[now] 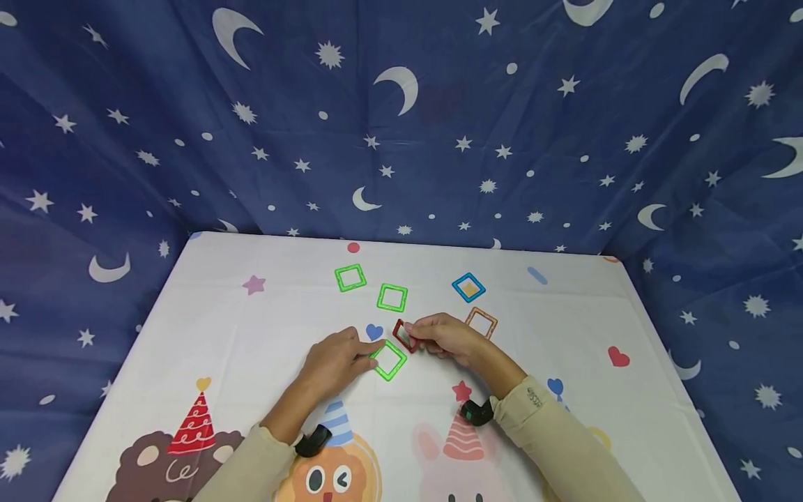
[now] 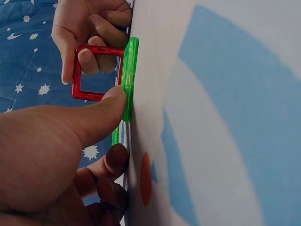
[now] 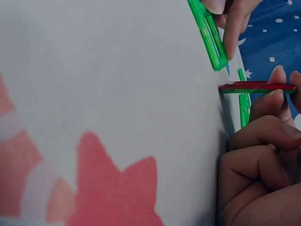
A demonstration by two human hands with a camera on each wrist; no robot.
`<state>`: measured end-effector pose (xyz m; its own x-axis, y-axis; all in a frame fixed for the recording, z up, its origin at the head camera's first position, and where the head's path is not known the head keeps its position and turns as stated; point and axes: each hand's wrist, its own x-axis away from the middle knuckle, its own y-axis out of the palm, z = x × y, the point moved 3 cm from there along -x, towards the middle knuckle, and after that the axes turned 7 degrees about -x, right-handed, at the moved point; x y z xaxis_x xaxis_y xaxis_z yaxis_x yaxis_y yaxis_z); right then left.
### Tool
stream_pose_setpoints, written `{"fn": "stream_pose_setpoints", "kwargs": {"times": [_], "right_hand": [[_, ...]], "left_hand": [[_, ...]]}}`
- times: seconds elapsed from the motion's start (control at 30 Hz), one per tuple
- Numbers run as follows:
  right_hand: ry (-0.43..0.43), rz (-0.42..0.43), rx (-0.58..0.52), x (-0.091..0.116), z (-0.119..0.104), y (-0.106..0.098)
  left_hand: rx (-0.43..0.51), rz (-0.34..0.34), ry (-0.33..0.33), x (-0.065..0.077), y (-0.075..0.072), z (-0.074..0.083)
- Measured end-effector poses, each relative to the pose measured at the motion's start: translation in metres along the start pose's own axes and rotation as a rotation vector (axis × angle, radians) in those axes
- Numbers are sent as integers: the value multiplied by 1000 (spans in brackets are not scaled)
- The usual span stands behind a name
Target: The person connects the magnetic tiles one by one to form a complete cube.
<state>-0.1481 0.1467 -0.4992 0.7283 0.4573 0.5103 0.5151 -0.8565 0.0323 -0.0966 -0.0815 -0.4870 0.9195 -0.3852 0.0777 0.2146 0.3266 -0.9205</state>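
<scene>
My left hand [image 1: 335,359] holds a green square magnetic tile [image 1: 398,369] lying flat on the table, thumb and index finger at its left side. In the left wrist view that thumb presses on the green tile's edge. My right hand [image 1: 442,335] pinches a red square magnetic tile [image 2: 75,70] between thumb and fingertips, its other fingers curled. The red tile stands upright, its lower edge down close to the tabletop, just beyond the held green tile's upper right side. Both tiles are hollow frames.
Farther back lie two more green tiles [image 1: 405,300], a blue tile [image 1: 477,281] and an orange tile [image 1: 493,330] partly behind my right wrist. The white tablecloth [image 1: 282,314] carries printed cartoon animals and shapes. A dark blue curtain [image 1: 439,202] with moons and stars surrounds the table's back and sides.
</scene>
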Motion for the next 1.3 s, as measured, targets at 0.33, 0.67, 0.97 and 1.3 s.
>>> {"fn": "stream_pose_setpoints", "kwargs": {"times": [0.33, 0.67, 0.97, 1.3], "right_hand": [[-4, -36, 23, -1, 4, 2], [-25, -51, 23, 0, 1, 4], [-63, -91, 53, 1, -2, 1], [-137, -141, 8, 7, 6, -3]], "left_hand": [[-2, -6, -2, 0, 3, 0], [-2, 2, 11, -2, -1, 1], [-8, -3, 21, -2, -2, 0], [17, -1, 29, 0, -3, -1]]}}
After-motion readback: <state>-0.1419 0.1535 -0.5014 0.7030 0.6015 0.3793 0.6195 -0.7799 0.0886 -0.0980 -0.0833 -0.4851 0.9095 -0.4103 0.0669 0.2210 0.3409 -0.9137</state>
